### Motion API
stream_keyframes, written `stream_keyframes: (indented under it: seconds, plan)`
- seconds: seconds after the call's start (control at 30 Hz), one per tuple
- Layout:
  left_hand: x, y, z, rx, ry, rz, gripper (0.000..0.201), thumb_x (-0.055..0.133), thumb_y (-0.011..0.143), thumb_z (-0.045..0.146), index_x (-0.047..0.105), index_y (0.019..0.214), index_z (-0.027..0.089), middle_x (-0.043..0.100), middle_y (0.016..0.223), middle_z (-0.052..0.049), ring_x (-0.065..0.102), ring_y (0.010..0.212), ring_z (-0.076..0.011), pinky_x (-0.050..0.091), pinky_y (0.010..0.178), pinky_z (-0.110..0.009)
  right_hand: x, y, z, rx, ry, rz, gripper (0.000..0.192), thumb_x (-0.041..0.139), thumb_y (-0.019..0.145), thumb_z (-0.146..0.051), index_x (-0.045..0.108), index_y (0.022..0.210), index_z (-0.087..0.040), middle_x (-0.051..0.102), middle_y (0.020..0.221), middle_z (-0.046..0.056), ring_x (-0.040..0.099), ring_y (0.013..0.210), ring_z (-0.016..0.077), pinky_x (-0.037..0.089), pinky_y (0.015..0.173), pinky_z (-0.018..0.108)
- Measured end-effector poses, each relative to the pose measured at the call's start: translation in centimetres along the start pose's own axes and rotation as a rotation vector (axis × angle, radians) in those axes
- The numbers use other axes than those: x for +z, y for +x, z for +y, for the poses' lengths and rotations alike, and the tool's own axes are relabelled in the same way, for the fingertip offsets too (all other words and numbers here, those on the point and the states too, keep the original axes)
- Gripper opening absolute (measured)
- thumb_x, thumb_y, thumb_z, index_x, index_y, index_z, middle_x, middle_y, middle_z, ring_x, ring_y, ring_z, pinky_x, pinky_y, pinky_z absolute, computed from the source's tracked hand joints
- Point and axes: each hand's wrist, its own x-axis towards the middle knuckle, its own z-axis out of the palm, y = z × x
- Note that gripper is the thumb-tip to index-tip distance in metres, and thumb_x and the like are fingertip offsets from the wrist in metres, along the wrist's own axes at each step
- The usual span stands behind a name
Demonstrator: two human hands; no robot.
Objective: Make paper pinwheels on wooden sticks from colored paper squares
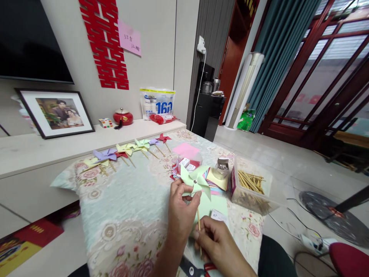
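Observation:
A pale green paper pinwheel [196, 181] with a metal pin at its centre is held up over the table. My left hand [184, 202] pinches it at the blades and near the top of its stick. Lower down, my right hand [211, 236] is closed around the wooden stick [198, 217]. Beneath the pinwheel lies a light green paper sheet [220, 204], with a small white box [219, 216] on it. Scissors [190, 267] with red handles lie near my right wrist, partly hidden by it.
Several finished pinwheels [125, 149] lie along the table's far side. A clear bin of sticks [250, 188] stands at right. Between them are pink paper [186, 150], stacked coloured paper [217, 179] and a small container of metal pins [223, 166]. A floral cloth [123, 200] covers the table.

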Motion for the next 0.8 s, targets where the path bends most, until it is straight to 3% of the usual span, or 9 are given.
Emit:
stream_keyframes:
  seconds: [0.57, 0.8]
  plan:
    - [0.2, -0.61, -0.19, 0.092, 0.206, 0.12, 0.008, 0.07, 0.073, 0.019, 0.061, 0.072, 0.019, 0.057, 0.101, -0.007, 0.064, 0.086, -0.0189, 0.057, 0.061, -0.026, 0.89, 0.14, 0.72, -0.041, -0.003, 0.007, 0.037, 0.062, 0.084, -0.049, 0.044, 0.067, -0.021, 0.044, 0.054, -0.007, 0.038, 0.04, 0.0066, 0.031, 0.039, 0.018]
    - [0.25, -0.73, -0.14, 0.107, 0.215, 0.116, 0.008, 0.069, 0.074, 0.018, 0.062, 0.075, 0.02, 0.058, 0.102, -0.007, 0.064, 0.089, -0.0193, 0.056, 0.063, -0.026, 0.77, 0.1, 0.17, 0.001, -0.045, 0.004, 0.034, 0.061, 0.083, -0.048, 0.048, 0.068, -0.021, 0.052, 0.057, -0.005, 0.042, 0.039, 0.0067, 0.031, 0.037, 0.018]
